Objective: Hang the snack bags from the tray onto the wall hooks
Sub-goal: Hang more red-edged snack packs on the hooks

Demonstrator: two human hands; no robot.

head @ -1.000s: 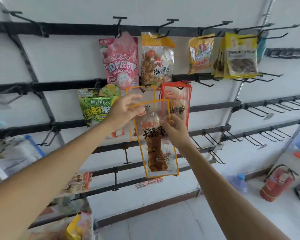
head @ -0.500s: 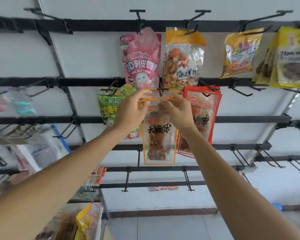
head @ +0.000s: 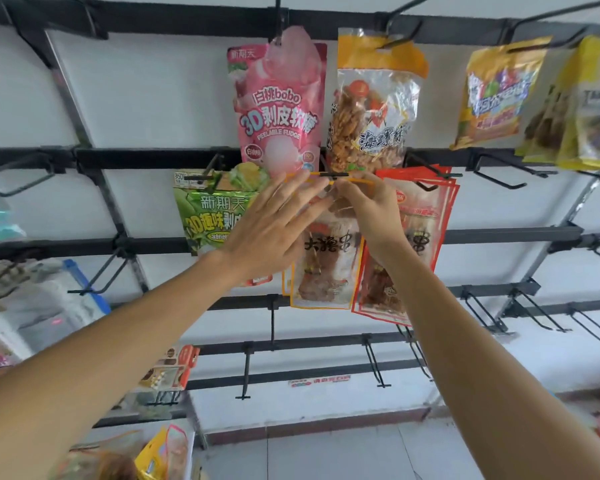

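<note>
Mid-hang on this one. The orange-edged snack bag (head: 323,271) is up at the middle-row hook (head: 333,174). Its top strip sits right at the hook's little cross tip, between the green bag (head: 212,216) and the stack of red bags (head: 423,216).

My right hand (head: 371,209) has its fingers curled, pinching the bag's top edge just right of the hook. My left hand (head: 274,223) is flat, fingers straight and spread, tips resting on the top strip on the other side and gripping nothing.

Honestly can't tell from this angle whether the hang hole is over the tip or only lined up, since my fingers cover it.

Next move, I reckon: slide the bag back along the hook toward the wall, let go, and check it hangs straight. Then grab another from the spare bags (head: 163,452) at lower left.
</note>
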